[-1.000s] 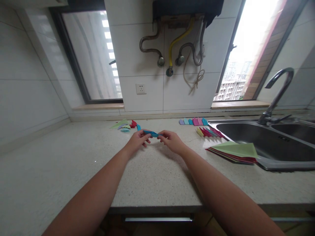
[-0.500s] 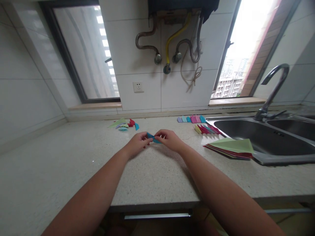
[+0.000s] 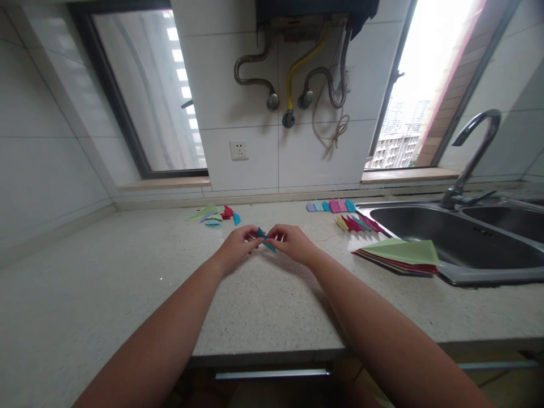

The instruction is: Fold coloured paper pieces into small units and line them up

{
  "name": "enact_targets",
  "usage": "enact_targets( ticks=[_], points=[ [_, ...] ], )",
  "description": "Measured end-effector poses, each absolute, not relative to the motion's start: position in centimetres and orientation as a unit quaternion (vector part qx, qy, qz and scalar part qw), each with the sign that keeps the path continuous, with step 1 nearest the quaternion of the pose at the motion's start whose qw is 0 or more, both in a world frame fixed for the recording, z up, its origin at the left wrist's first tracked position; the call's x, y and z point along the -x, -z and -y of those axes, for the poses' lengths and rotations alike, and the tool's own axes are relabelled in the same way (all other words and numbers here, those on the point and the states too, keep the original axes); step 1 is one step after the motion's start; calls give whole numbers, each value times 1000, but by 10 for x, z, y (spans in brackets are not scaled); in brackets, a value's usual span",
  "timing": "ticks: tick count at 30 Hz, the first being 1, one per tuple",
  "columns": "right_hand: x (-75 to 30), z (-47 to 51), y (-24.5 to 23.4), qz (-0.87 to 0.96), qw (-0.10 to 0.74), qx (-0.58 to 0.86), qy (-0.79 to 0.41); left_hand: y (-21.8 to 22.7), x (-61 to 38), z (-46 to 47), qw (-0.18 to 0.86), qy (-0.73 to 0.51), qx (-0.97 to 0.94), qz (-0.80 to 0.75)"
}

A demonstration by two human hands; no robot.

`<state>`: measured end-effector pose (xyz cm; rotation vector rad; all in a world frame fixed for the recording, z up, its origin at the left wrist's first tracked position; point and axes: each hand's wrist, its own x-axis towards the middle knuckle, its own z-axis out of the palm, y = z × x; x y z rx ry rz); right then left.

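A small piece of folded blue paper (image 3: 270, 247) is pinched between my two hands, just above the middle of the counter. My left hand (image 3: 241, 243) grips it from the left with thumb and fingertips. From the right, my right hand (image 3: 291, 241) pinches it close to its middle. One pointed end of the paper sticks up and the other slants down to the right; the part under my fingertips is hidden. Beyond my left hand lies a loose heap of coloured folded paper pieces (image 3: 208, 213).
To the right, folded papers stand in a back row (image 3: 330, 205) and a nearer row (image 3: 357, 222). A stack of larger folded sheets (image 3: 397, 252), green on top, lies against the steel sink (image 3: 459, 277). A tap (image 3: 476, 127) rises behind the sink.
The blue paper has turned between my fingers and now looks narrower and more steeply slanted. Both hands stay in nearly the same place, still pinching it.
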<state>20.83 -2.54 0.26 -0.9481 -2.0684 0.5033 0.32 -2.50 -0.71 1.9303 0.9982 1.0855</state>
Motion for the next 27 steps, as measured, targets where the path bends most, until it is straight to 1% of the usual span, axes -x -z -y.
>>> enact_targets(
  ticks=[8, 16, 23, 27],
  points=[
    [-207, 19, -1, 770, 451, 388, -231, 6, -5, 24, 410, -490, -678, -364],
    [-205, 17, -3, 735, 463, 385, -311, 0, -7, 28, 448, -495, -652, -359],
    [-204, 16, 0, 703, 463, 375, -389, -1, -8, 29, 460, -506, -640, -351],
    [-205, 17, 0, 698, 462, 367, -406, -2, -8, 30, 468, -493, -646, -347]
  ],
)
